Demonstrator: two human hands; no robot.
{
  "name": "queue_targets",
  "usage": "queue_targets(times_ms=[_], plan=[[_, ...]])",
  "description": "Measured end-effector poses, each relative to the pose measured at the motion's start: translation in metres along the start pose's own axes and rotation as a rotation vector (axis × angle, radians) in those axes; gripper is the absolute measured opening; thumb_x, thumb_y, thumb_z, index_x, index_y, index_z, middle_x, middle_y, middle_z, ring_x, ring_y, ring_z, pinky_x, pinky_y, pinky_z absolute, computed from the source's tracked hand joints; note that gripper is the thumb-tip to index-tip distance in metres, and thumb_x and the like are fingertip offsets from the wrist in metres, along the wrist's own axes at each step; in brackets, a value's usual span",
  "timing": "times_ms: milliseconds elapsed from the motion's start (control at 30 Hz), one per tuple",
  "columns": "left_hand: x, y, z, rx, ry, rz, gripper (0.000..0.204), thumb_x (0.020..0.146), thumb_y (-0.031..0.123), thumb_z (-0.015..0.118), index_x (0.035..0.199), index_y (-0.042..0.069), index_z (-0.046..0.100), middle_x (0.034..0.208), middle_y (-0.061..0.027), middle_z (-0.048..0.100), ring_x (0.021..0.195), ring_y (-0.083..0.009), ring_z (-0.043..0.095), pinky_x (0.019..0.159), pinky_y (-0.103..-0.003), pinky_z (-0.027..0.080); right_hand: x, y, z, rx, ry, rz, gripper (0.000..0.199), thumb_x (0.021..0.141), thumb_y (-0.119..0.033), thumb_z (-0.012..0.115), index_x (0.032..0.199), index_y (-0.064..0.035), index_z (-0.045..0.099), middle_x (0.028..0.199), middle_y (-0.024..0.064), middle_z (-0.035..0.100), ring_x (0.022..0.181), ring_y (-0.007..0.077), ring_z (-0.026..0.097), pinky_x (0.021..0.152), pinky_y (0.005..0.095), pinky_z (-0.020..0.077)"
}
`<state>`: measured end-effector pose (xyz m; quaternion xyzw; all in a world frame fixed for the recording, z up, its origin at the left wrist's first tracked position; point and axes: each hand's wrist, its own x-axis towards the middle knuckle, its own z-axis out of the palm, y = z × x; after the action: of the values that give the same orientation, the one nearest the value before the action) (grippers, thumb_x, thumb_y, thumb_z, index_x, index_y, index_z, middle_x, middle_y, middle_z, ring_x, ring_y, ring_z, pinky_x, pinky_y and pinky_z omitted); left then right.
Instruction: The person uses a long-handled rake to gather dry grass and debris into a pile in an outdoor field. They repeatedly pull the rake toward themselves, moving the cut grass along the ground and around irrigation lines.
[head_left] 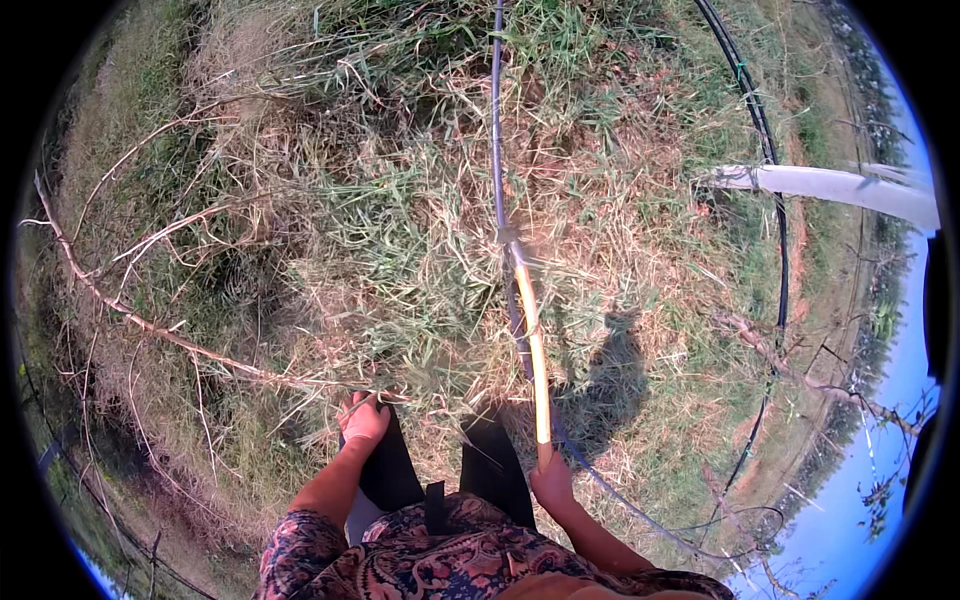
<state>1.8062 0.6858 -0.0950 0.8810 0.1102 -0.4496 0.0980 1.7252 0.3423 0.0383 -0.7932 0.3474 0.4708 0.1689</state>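
My right hand (553,483) is closed round the lower end of a long pale yellow wooden handle (536,350). The handle reaches forward and down to a grey tool head (513,245), blurred and partly lost in the cut grass, so its exact shape cannot be told. That head lies right by a dark hose (497,130). My left hand (363,418) is beside my left knee with its fingers curled. Just above it ends a long dry branch (180,340); whether the fingers grip the branch, some grass or neither is hidden.
Cut green and dry grass (400,230) covers the ground ahead. Black hoses (780,230) run along the right side. A whitish post or trunk (840,185) juts in from the right edge, with a bare branch (800,375) below it. My shadow (612,375) falls right of the handle.
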Motion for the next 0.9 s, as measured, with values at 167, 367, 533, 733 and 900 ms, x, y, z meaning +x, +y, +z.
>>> queue_targets(times_ms=[167, 367, 533, 733, 900], plan=[[-0.008, 0.016, -0.014, 0.024, -0.062, -0.035, 0.044, 0.077, 0.038, 0.057, 0.113, 0.014, 0.061, 0.125, -0.0129, 0.050, 0.119, -0.0364, 0.043, 0.097, -0.051, 0.036, 0.081, -0.034, -0.068, -0.137, 0.196, -0.156, 0.033, 0.079, -0.018, 0.063, 0.101, 0.0005, 0.046, 0.083, 0.0241, 0.064, 0.081, 0.0409, 0.064, 0.073, 0.0507, 0.0502], [-0.017, 0.027, 0.006, 0.075, -0.037, -0.004, 0.047, 0.077, 0.040, 0.059, 0.117, 0.015, 0.060, 0.132, -0.0104, 0.048, 0.124, -0.0332, 0.042, 0.102, -0.047, 0.035, 0.202, -0.132, -0.129, -0.099, 0.271, -0.166, 0.026, 0.082, -0.014, 0.056, 0.104, 0.0008, 0.054, 0.098, 0.0245, 0.065, 0.094, 0.0374, 0.064, 0.082, 0.0447, 0.0511], [-0.063, 0.006, 0.032, -0.012, 0.074, 0.023, 0.045, 0.076, 0.040, 0.064, 0.117, 0.021, 0.060, 0.138, -0.0056, 0.043, 0.133, -0.0316, 0.031, 0.105, -0.046, 0.032, 0.143, -0.109, -0.089, -0.036, -0.028, -0.179, 0.033, 0.078, -0.016, 0.059, 0.105, 0.0025, 0.062, 0.103, 0.0245, 0.063, 0.099, 0.0359, 0.062, 0.085, 0.0384, 0.0505], [-0.150, 0.011, 0.024, -0.273, 0.273, 0.093, 0.045, 0.079, 0.031, 0.064, 0.120, 0.013, 0.058, 0.135, -0.0128, 0.045, 0.129, -0.0311, 0.037, 0.107, -0.040, 0.032, 0.012, 0.004, -0.159, 0.707, -0.544, -0.049, 0.013, 0.077, -0.006, 0.056, 0.079, -0.0073, 0.043, 0.054, 0.0024, 0.044, 0.041, 0.0141, 0.045, 0.036, 0.0322, 0.0394], [-0.179, 0.013, 0.011, -0.595, 0.322, 0.131, 0.042, 0.080, 0.027, 0.062, 0.116, 0.007, 0.059, 0.121, -0.0159, 0.056, 0.114, -0.0314, 0.052, 0.100, -0.037, 0.040, -0.017, 0.012, -0.199, 0.845, -0.623, -0.044, 0.008, 0.079, -0.006, 0.053, 0.075, -0.0064, 0.046, 0.054, 0.0030, 0.046, 0.041, 0.0129, 0.044, 0.035, 0.0292, 0.0383]])
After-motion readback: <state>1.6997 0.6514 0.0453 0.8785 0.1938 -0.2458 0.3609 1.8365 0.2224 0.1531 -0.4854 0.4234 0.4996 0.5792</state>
